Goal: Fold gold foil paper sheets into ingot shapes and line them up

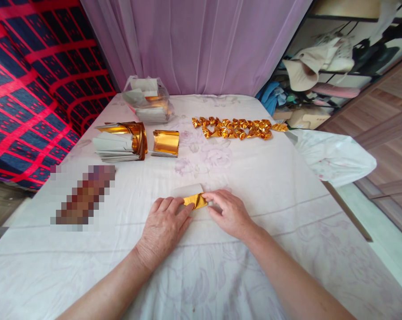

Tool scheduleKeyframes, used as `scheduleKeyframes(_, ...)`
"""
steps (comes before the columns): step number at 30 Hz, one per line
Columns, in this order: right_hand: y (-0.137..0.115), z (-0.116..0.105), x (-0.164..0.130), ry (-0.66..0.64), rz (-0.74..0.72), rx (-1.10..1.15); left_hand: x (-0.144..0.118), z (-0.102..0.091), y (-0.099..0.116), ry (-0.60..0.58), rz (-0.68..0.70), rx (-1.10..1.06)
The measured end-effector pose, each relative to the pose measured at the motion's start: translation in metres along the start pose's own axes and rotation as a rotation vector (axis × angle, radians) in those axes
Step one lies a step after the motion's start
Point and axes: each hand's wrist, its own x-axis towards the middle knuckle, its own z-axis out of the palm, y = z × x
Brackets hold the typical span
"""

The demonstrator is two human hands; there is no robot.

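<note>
A sheet of gold foil paper [195, 201] lies on the table in front of me, its near edge folded over to show gold and its far part white. My left hand [166, 218] presses on its left end, thumb on the gold strip. My right hand [230, 212] grips the right end between thumb and fingers. Farther off are a small stack of gold foil sheets [166, 143] and a larger stack [121, 143] with white backs. Folded gold foil pieces [241, 129] stand in rows at the back right.
A clear plastic bag [150, 100] of more sheets sits at the back left. A pixelated reddish item [86, 198] lies at the left. The pale flowered cloth [271, 275] covers the table. A white plastic bag [341, 155] hangs by the right edge, near shelves [331, 75].
</note>
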Motion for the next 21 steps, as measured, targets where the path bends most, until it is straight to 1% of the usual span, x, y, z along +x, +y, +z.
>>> scheduleKeyframes(7,-0.0048,0.0049,0.0012,0.021,-0.061,0.056,-0.0017,0.0023,-0.0019,0.016,-0.044,-0.034)
scheduleKeyframes(12,-0.0052,0.0068,0.0015,0.058,-0.087,0.061,-0.0021,0.0040,-0.0038,-0.004,-0.068,-0.043)
scheduleKeyframes(18,-0.0068,0.0054,0.0000,0.010,-0.108,-0.025,0.0010,0.0025,-0.0062,-0.001,-0.118,-0.099)
scheduleKeyframes(21,-0.0085,0.0043,-0.0006,-0.033,-0.133,-0.066,0.0027,0.0019,-0.0069,0.000,-0.142,-0.119)
